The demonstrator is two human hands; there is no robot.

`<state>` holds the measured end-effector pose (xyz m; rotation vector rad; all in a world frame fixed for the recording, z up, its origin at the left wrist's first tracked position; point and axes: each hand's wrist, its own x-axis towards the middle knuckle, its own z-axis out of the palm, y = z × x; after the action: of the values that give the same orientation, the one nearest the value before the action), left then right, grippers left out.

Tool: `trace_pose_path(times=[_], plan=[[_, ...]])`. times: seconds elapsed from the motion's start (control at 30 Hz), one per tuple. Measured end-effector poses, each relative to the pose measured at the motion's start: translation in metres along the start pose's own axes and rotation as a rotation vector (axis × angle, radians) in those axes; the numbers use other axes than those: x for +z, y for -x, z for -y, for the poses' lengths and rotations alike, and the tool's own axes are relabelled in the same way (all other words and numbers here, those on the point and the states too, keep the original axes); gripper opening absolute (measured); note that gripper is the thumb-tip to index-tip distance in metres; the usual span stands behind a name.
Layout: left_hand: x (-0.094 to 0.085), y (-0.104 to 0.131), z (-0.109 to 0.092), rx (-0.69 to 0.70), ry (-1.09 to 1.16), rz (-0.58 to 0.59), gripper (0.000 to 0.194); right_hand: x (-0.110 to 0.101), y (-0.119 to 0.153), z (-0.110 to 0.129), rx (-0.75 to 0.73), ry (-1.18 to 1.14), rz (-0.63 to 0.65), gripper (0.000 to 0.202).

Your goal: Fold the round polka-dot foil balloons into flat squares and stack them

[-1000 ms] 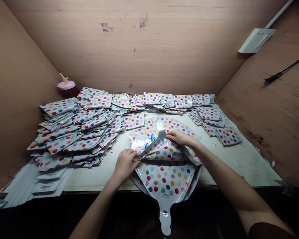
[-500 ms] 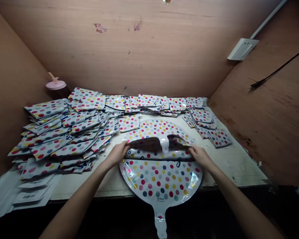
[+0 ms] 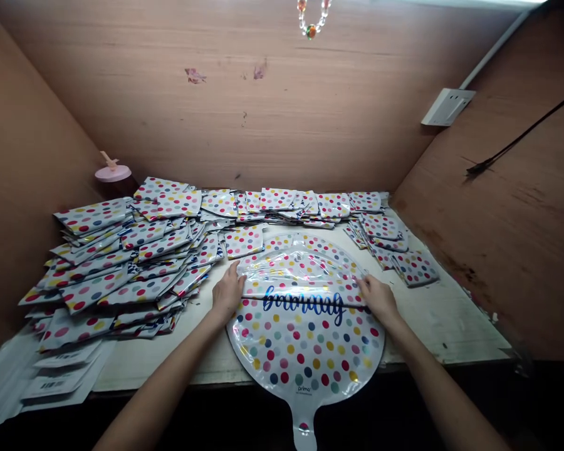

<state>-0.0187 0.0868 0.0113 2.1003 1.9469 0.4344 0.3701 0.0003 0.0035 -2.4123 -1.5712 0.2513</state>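
Note:
A flat, round foil balloon (image 3: 305, 351) with coloured dots and blue script lettering lies in front of me, its neck hanging past the table's front edge. A dark crease runs across it through the lettering. My left hand (image 3: 229, 293) is closed at the balloon's left edge, fingertips near the crease. Across from it, my right hand (image 3: 378, 300) pinches the right edge, thumb on top. More dotted foil shows behind the balloon's upper edge; whether it is a separate balloon I cannot tell.
Folded dotted balloons (image 3: 98, 275) are heaped at the left, with more along the back wall and right side. White barcoded packets (image 3: 51, 383) lie at the front left. A pink-lidded cup (image 3: 113, 175) stands in the back left corner. Wooden panels (image 3: 282, 138) enclose the table.
The raised upper flap of the balloon has come down flat, and the blue lettering now shows. Both hands stay at its side edges. The view has tilted up slightly.

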Motion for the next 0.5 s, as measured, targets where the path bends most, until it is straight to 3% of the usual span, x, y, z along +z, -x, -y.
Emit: trace_pose_path(times=[0.07, 0.1, 0.17, 0.23, 0.33, 0.5], plan=[[0.0, 0.005, 0.001, 0.191, -0.017, -0.043, 0.043, 0.0, 0.01, -0.001, -0.116, 0.027, -0.101, 0.033], [-0.001, 0.008, 0.002, 0.34, -0.013, -0.026, 0.042, -0.001, 0.016, -0.002, -0.25, 0.033, -0.126, 0.032], [-0.002, 0.016, 0.005, 0.635, 0.012, 0.097, 0.04, -0.001, 0.025, -0.007, -0.6, 0.031, -0.082, 0.034], [-0.004, 0.022, 0.005, 0.788, 0.03, 0.235, 0.049, -0.002, 0.028, -0.011, -0.833, 0.005, 0.03, 0.043], [-0.009, 0.019, 0.003, 0.791, 0.042, 0.287, 0.061, -0.003, 0.018, -0.012, -0.828, -0.092, 0.112, 0.047], [-0.02, -0.017, 0.015, 0.571, 0.226, 0.318, 0.051, -0.019, -0.018, -0.015, -0.604, -0.436, 0.249, 0.035]])
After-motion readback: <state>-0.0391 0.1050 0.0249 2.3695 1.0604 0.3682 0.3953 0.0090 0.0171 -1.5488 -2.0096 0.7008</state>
